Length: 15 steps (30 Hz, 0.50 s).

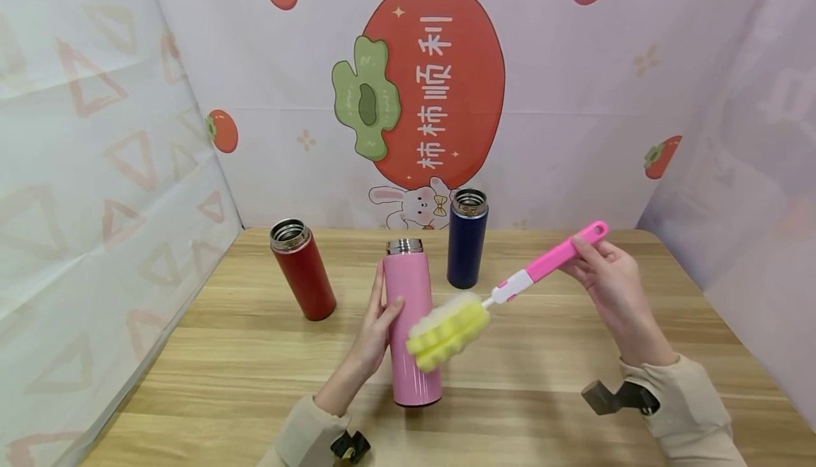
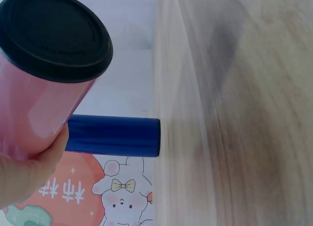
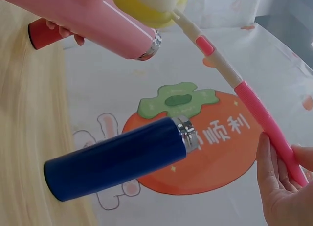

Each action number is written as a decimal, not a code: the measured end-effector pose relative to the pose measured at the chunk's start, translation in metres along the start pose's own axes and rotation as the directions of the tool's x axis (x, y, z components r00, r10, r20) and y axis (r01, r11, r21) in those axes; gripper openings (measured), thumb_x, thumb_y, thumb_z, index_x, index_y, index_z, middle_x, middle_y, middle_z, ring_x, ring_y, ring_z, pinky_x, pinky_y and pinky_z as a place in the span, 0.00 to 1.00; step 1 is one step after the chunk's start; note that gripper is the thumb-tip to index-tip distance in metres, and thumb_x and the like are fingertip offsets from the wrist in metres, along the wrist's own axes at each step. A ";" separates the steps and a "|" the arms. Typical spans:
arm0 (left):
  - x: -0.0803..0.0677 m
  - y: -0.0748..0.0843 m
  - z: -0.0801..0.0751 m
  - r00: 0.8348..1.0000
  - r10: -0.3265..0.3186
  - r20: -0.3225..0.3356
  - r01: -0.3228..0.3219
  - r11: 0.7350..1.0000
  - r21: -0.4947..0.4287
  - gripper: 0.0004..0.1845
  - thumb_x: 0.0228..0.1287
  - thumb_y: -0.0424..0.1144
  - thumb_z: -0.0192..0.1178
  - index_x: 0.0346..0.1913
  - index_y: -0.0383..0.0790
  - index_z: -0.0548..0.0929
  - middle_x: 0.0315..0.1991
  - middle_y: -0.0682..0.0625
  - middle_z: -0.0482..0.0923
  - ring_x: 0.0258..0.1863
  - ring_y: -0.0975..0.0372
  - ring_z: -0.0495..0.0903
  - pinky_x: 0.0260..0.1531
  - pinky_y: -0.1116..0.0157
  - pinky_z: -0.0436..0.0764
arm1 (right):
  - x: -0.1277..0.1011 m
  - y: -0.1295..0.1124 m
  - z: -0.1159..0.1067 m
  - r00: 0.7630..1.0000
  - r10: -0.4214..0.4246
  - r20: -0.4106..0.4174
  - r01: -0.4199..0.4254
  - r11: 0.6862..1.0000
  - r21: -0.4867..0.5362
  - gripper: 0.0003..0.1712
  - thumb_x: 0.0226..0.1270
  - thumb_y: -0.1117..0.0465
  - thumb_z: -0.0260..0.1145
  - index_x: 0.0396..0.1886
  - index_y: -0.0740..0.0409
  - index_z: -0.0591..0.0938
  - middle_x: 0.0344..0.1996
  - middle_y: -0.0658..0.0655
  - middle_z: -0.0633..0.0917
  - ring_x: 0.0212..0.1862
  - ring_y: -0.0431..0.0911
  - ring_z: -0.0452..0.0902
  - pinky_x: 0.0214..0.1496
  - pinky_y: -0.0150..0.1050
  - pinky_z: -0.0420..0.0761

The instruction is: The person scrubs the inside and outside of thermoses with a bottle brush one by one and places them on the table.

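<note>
Flasks stood in a loose row on the wooden surface [image 1: 255,353]: a red flask [image 1: 302,268] at the left with its mouth open, a pink flask [image 1: 412,322] in the middle, and a navy flask [image 1: 467,237] behind it, also uncapped. The left hand [image 1: 376,329] held the pink flask by its side, fingers [image 1: 377,297] curled round the body, and the left wrist view showed its dark base lifted clear of the surface. To the right, the yellow sponge head [image 1: 448,331] of a bottle brush [image 1: 510,286] hung in front of the flask's body, below its steel rim. The right hand [image 1: 608,276] pinched the pink handle near its far end, fingers clamped on it. The step in hand looked like bringing brush to flask; the head would need raising above the rim and lining up with the opening before it could enter.
</note>
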<state>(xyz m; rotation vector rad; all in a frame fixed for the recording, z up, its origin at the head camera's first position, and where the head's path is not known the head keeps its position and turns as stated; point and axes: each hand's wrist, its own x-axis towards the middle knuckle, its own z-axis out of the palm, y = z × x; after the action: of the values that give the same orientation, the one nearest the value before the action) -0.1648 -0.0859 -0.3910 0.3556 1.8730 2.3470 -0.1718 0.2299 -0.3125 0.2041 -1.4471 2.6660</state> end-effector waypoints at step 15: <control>0.003 0.001 -0.001 1.000 -0.017 -0.001 0.017 1.000 0.000 0.36 0.66 0.41 0.45 0.68 0.64 0.37 0.69 0.47 0.35 0.51 0.51 0.67 0.47 0.58 0.67 | -0.005 0.015 -0.002 0.990 0.093 0.110 -0.077 0.987 -0.142 0.08 0.64 0.66 0.54 0.34 0.60 0.80 0.29 0.56 0.84 0.34 0.44 0.82 0.40 0.34 0.77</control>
<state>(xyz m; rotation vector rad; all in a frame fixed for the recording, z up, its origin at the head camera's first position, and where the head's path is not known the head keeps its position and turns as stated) -0.1675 -0.0863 -0.3896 0.3374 1.8691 2.3370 -0.1690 0.2232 -0.3271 0.2972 -1.7045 2.6459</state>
